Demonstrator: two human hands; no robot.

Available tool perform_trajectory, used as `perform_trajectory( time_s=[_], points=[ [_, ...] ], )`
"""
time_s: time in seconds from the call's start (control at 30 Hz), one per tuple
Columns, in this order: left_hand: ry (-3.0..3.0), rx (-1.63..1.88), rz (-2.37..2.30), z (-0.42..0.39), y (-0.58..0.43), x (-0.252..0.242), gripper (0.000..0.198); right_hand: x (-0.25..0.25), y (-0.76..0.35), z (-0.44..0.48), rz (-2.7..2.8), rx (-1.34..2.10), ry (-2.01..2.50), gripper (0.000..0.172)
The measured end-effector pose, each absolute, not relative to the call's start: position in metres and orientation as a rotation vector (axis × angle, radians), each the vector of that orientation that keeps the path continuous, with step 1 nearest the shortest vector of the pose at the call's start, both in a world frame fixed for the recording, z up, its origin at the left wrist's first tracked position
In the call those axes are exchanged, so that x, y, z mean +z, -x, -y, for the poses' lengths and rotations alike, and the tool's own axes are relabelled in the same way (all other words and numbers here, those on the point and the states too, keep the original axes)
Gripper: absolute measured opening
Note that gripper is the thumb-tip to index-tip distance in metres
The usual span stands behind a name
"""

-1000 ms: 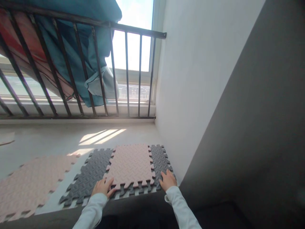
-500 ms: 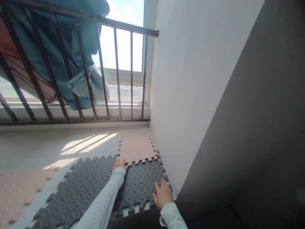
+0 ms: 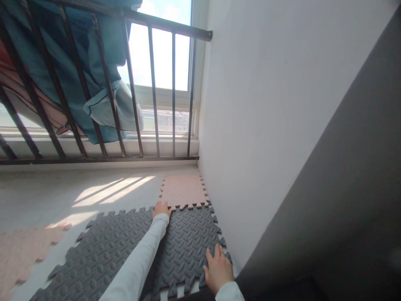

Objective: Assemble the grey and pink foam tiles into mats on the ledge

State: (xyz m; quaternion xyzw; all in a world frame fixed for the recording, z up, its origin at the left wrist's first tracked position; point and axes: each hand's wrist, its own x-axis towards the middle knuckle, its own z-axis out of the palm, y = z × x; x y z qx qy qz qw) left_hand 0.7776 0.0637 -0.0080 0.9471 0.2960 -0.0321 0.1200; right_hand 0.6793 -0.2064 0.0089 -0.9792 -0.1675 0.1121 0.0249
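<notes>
A pink foam puzzle tile lies on the floor in the corner by the white wall, its near edge against a grey foam tile. My left hand reaches far forward and touches the pink tile's near left corner; its fingers are mostly hidden. My right hand lies flat with fingers spread on the grey tile's near right part. A second grey tile adjoins on the left, partly under my left sleeve.
A black metal railing stands before a window, with teal cloth draped over it. The white wall rises at right, beside a dark panel. Another pink tile lies at the far left on the pale floor.
The pink tile has gone from lying on the grey tiles to the floor beyond them, pushed further into the corner. My left arm stretched forward with it; my right hand flattened on the grey tile.
</notes>
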Motion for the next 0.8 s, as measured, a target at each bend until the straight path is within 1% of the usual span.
perform_trajectory(
  time_s=[0.07,0.13,0.27,0.3,0.37,0.43,0.57,0.8],
  points=[
    [-2.785,-0.046,-0.893,-0.052,-0.766,-0.015,0.058,0.010,-0.678,0.206,0.516,0.350,3.029,0.052],
    [-2.792,-0.073,-0.917,-0.040,-0.749,-0.021,0.066,0.014,-0.678,0.205,0.502,0.366,3.034,0.052],
    [-2.811,-0.317,-0.881,-0.036,-0.702,-0.022,0.073,0.027,-0.694,0.197,0.551,0.395,2.985,0.050],
    [-2.832,-0.359,-0.846,-0.039,-0.690,-0.021,0.074,0.028,-0.703,0.193,0.575,0.385,2.952,0.054],
    [-2.876,-0.395,-0.797,-0.045,-0.669,-0.019,0.073,0.029,-0.724,0.182,0.558,0.341,2.939,0.063],
    [-2.904,-0.395,-0.778,-0.049,-0.655,-0.019,0.070,0.024,-0.747,0.168,0.510,0.304,2.960,0.066],
    [-2.895,-0.326,-0.784,-0.048,-0.643,-0.025,0.066,0.009,-0.780,0.142,0.450,0.214,2.969,0.063],
    [-2.915,-0.203,-0.751,-0.042,-0.639,-0.027,0.065,0.007,-0.795,0.126,0.360,0.059,3.003,0.067]
  ],
)
